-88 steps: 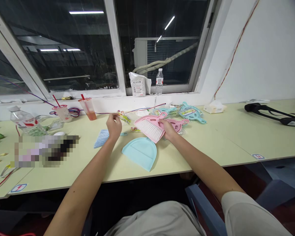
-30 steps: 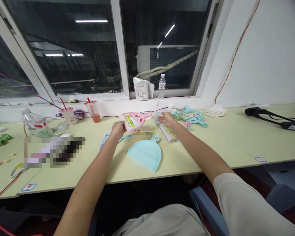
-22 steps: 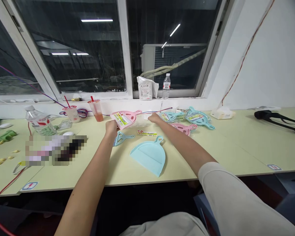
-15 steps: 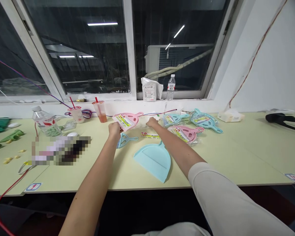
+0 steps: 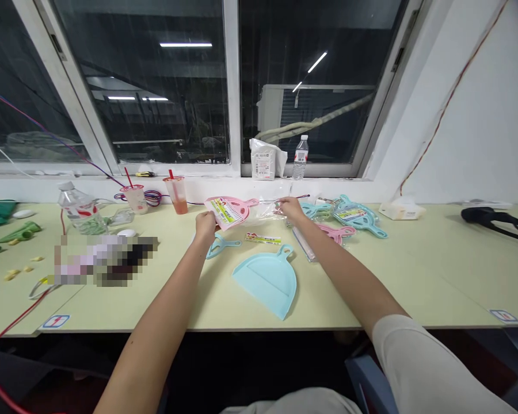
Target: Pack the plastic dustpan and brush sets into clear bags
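Note:
My left hand (image 5: 205, 225) is closed on the left edge of a pink dustpan (image 5: 240, 206), which has a printed label card and is lifted over the table. Clear plastic wrap (image 5: 265, 210) stretches from its handle end to my right hand (image 5: 292, 208), whose fingers pinch it. How much of the dustpan is inside the wrap, I cannot tell. Below, a bare light-blue dustpan (image 5: 267, 279) lies flat, handle away from me. A small blue brush (image 5: 221, 245) is partly behind my left hand. Between them lies a printed label strip (image 5: 262, 238).
Wrapped blue dustpans (image 5: 359, 216) and a wrapped pink dustpan (image 5: 337, 233) lie right of my right hand. Two drink cups (image 5: 176, 195) and a large bottle (image 5: 80, 210) stand at the back left. A tissue pack (image 5: 401, 209) and a black object (image 5: 492, 218) are farther right.
My right hand has moved right and slightly up, drawing the clear wrap out from the pink dustpan. My left hand and the dustpan have shifted slightly right.

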A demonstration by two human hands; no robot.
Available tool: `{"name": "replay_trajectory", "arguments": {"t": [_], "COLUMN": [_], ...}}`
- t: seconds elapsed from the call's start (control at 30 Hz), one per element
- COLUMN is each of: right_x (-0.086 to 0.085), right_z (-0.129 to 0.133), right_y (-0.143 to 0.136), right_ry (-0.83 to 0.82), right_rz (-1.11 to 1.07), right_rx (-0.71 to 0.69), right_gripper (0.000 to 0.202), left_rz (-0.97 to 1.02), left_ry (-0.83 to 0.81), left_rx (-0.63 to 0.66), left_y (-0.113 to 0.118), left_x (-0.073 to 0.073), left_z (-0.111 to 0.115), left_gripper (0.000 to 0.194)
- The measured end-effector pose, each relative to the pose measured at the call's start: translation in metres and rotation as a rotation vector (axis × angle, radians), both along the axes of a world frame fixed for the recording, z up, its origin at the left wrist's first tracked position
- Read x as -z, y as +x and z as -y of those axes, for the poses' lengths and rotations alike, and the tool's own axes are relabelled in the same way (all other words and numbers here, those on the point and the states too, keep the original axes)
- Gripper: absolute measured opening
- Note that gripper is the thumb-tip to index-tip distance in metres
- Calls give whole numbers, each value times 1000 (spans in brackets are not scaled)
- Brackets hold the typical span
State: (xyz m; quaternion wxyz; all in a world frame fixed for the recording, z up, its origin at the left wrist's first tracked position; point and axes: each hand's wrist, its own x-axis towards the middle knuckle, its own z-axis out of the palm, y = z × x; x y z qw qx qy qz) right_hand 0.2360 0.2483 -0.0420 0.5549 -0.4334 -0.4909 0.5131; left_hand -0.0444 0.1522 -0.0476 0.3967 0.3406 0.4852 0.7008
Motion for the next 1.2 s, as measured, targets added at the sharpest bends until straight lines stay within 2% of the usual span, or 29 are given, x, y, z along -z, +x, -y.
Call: {"name": "replay_trajectory", "arguments": {"t": [0.1, 0.23, 0.3, 0.47, 0.67, 0.77, 0.93, 1.13, 1.2], "right_x": [-1, 4, 6, 8, 22, 27, 23, 19, 20], "right_z": [17, 42, 52, 71, 81, 82, 84, 88, 90], "right_y": [45, 94, 112, 141, 135, 128, 124, 120, 118], "right_ry": [29, 15, 14, 30, 16, 8, -45, -179, -193], "right_rz": [-112, -190, -205, -207, -210, -202, -230, -277, -289], "right_rx": [21, -102, -154, -178, -306, -313, -228, -343, -361], "right_gripper": [25, 27, 28, 26, 23, 26, 30, 40, 36], "left_rz": [-42, -87, -95, -132, -106, -61, -23, -22, -11], "left_ry": [2, -35, -52, -65, -77, -77, -109, -125, -139], "left_rx": [72, 136, 162, 263, 327, 338, 351, 453, 489], "left_y": [12, 27, 32, 41, 43, 39, 34, 40, 43], "left_x": [0, 0, -1, -5, -1, 4, 11, 11, 10], "left_z": [4, 11, 15, 25, 24, 17, 9, 14, 18], "left_gripper": [23, 22, 20, 18, 19, 20, 24, 30, 32]}}
